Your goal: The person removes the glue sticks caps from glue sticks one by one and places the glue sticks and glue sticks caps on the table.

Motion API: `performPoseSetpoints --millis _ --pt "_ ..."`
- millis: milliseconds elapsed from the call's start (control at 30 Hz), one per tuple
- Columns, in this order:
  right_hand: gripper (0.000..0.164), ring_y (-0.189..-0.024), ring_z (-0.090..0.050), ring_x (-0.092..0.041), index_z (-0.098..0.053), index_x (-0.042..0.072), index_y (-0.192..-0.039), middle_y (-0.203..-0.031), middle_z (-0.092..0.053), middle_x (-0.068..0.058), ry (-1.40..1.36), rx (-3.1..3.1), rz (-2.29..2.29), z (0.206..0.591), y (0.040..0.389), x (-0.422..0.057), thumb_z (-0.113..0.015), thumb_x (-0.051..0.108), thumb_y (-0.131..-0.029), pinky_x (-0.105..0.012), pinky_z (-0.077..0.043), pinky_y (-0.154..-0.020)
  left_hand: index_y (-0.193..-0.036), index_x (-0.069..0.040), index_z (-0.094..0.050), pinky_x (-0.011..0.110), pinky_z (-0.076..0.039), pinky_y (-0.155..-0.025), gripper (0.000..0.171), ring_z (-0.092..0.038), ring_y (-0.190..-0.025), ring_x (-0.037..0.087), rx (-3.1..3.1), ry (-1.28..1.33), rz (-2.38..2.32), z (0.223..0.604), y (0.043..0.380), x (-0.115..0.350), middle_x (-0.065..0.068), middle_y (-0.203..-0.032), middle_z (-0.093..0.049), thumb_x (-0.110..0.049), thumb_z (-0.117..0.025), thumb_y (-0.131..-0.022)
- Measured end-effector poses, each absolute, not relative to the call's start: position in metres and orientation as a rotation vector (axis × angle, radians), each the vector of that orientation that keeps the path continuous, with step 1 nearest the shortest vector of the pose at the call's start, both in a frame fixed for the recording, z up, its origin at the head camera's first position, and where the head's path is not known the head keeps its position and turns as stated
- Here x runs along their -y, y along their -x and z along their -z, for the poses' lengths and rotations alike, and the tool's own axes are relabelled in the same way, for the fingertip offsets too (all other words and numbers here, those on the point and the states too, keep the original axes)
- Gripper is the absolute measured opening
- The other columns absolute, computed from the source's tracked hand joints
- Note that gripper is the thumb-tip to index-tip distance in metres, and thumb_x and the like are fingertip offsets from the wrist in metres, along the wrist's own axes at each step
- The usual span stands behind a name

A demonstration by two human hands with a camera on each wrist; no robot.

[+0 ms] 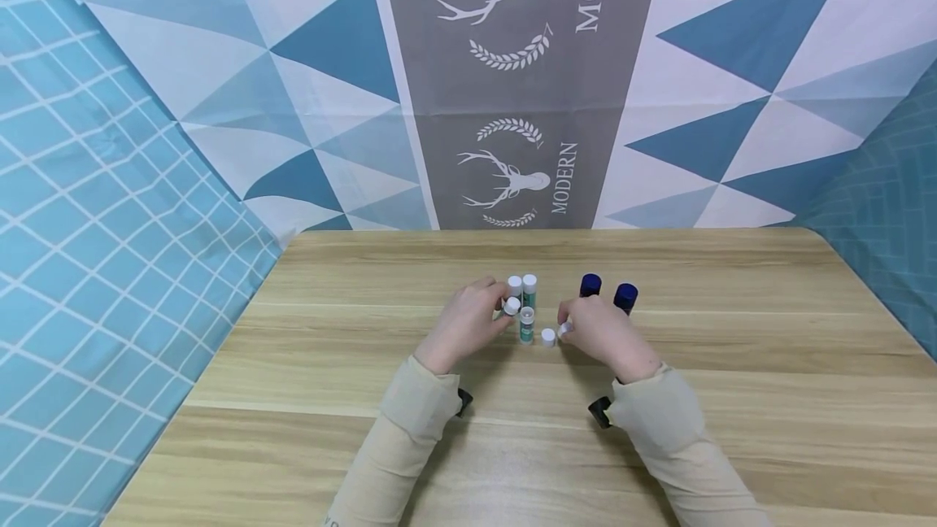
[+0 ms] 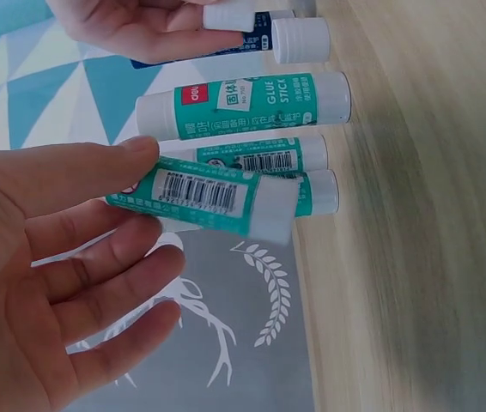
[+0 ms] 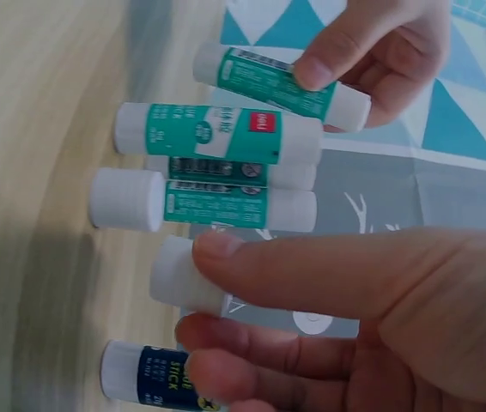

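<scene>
Left hand (image 1: 468,320) pinches a tilted green-and-white plastic glue stick (image 2: 204,199), right hand (image 1: 606,333) a round white plastic cap (image 3: 179,276); a stray knuckle might topple the upright green-and-white tube (image 1: 526,329)!

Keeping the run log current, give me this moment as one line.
left hand: holds green glue stick; right hand: pinches white cap; second white cap: on table; three more green sticks: standing

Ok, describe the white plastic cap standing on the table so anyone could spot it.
On the pale wood-grained table, look between the left hand and right hand. Just right of the frontmost green-and-white cylindrical glue stick is the short round white plastic cap. It stands on the wood, whereas the second white plastic cap beside it is pinched by the right hand.
</scene>
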State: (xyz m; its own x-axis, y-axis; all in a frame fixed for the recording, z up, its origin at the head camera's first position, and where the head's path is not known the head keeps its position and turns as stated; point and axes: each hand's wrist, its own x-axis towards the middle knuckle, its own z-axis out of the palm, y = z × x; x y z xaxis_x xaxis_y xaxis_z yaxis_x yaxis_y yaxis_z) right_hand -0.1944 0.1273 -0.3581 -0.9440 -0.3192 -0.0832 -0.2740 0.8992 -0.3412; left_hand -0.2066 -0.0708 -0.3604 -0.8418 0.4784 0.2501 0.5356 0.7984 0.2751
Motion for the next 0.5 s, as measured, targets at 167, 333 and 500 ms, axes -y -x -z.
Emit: performPoseSetpoints --millis 167,333,500 --pt "0.01 -0.065 -0.051 -0.018 -0.066 0.007 -0.088 -0.083 -0.063 -0.007 0.455 -2.93 0.454 0.362 0.194 -0.125 -0.061 0.007 -0.079 -0.031 -0.044 -0.055 -0.092 -0.009 -0.063 0.024 -0.041 -0.062 0.017 -0.049 -0.069 0.01 2.841 0.802 0.498 0.361 0.207 0.072 0.005 -0.083 -0.061 -0.016 -0.07 -0.078" --pt "0.005 -0.062 -0.05 -0.018 -0.064 0.006 -0.084 -0.077 -0.061 -0.005 0.464 -2.94 0.427 0.367 0.194 -0.125 -0.064 0.009 -0.079 -0.031 -0.043 -0.053 -0.086 -0.011 -0.062 0.024 -0.041 -0.063 0.014 -0.049 -0.068 0.009 2.878 0.798 0.48 0.361 0.207 0.072 0.002 -0.081 -0.06 -0.016 -0.07 -0.077" --pt "0.003 -0.061 -0.049 -0.018 -0.062 0.005 -0.08 -0.073 -0.059 -0.005 0.442 -2.94 0.423 0.371 0.196 -0.125 -0.063 0.008 -0.08 -0.03 -0.042 -0.051 -0.083 -0.012 -0.06 0.023 -0.041 -0.062 0.013 -0.049 -0.068 0.009 2.9 0.812 0.451 0.363 0.208 0.072 -0.002 -0.079 -0.058 -0.016 -0.071 -0.077"
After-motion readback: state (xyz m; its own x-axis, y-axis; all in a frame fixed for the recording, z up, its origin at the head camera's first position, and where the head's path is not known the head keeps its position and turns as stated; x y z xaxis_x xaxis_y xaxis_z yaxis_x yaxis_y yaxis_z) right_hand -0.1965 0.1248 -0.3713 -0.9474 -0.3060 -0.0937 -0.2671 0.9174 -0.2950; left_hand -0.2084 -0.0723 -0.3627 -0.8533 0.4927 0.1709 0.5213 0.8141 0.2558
